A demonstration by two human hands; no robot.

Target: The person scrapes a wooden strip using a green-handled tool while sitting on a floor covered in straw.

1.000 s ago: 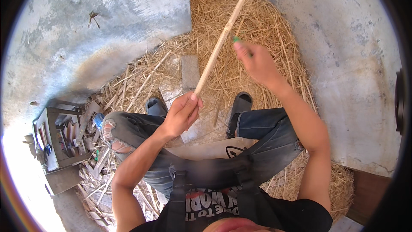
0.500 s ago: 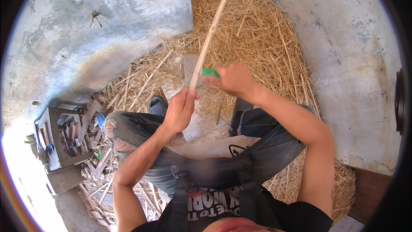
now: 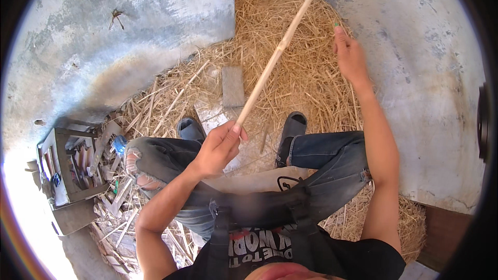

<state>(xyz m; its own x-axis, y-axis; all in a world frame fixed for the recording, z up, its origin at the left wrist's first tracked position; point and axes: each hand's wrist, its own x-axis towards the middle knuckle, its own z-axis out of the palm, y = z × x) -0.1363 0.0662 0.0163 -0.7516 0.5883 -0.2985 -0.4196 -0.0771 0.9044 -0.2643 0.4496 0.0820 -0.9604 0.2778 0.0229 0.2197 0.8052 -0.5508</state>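
My left hand is closed around the near end of a long, pale bamboo stick. The stick slants up and to the right, away from me, with a knot about midway along it. Off to the right of the stick, apart from it, my right hand is closed and stretched far forward. A bit of a small green object pokes out past its fingers; the rest is hidden in the grip, so its kind does not show.
Straw-like shavings cover the floor. A grey rectangular block lies beyond my sandalled feet. Worn walls stand at left and right. A wooden box holding scraps sits at far left.
My right hand has swung forward and right, away from the stick, with the green object. My left hand has moved slightly nearer me, and the stick's far end has tipped to the right.
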